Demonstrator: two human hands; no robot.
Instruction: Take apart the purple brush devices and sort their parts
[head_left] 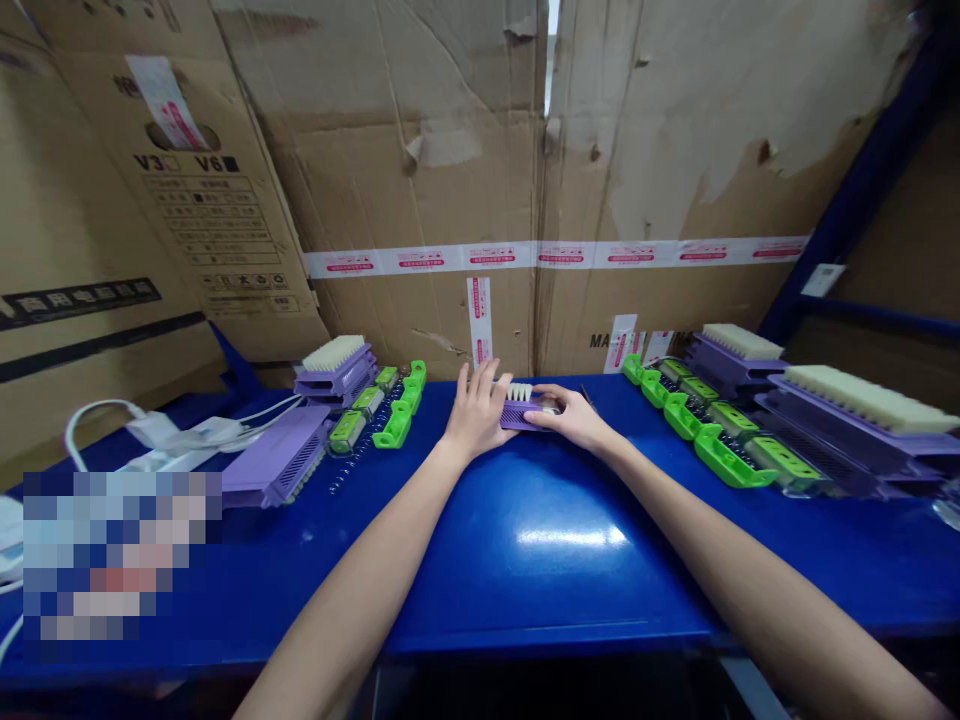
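Note:
A purple scrub brush [517, 415] with pale bristles facing up is between my two hands, at the middle of the blue table. My left hand [477, 412] is round its left end, fingers reaching up and over the back, the thumb low along the near side. At the right end, my right hand [571, 418] grips the brush with the thumb on its front face and the fingers behind. A small clear or whitish part [551, 406] shows by the right fingers; its kind cannot be made out. The hands partly cover both ends.
To the left are purple brush bodies [277, 455], green-and-clear parts [349, 430], springs [352, 462] and green handle-like pieces [397, 415]. Similar green pieces [720, 455] and brushes [870, 400] line the right. White cables and a power strip [172, 440] lie far left. Cardboard [420, 200] walls the back.

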